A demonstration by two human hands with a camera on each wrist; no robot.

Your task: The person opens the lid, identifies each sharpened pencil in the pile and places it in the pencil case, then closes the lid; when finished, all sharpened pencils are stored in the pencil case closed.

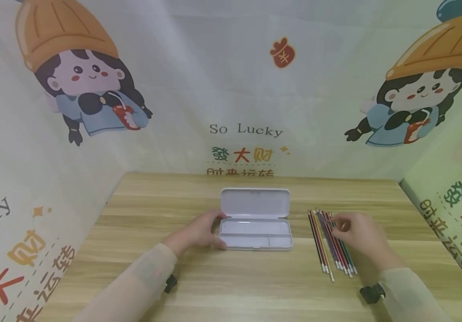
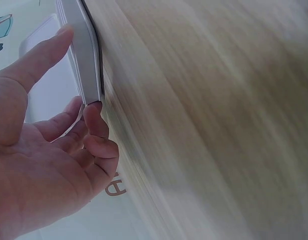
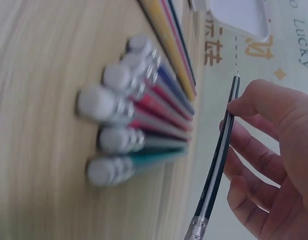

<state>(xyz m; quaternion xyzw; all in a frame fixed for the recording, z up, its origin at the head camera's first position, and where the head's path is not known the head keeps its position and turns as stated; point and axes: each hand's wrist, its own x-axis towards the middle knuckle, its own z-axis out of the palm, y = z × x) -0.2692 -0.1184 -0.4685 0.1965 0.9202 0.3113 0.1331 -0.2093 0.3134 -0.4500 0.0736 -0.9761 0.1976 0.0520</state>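
One pencil (image 3: 217, 157), pinched in right hand (image 1: 362, 235)

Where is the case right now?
In the head view, the open case lies mid-table, with the left hand gripping its left end and the pencils to its right.

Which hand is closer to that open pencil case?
Left. The left hand holds the open pencil case at its left end. The right hand is farther off, beyond the case's right end, by the pencils, pinching a dark pencil.
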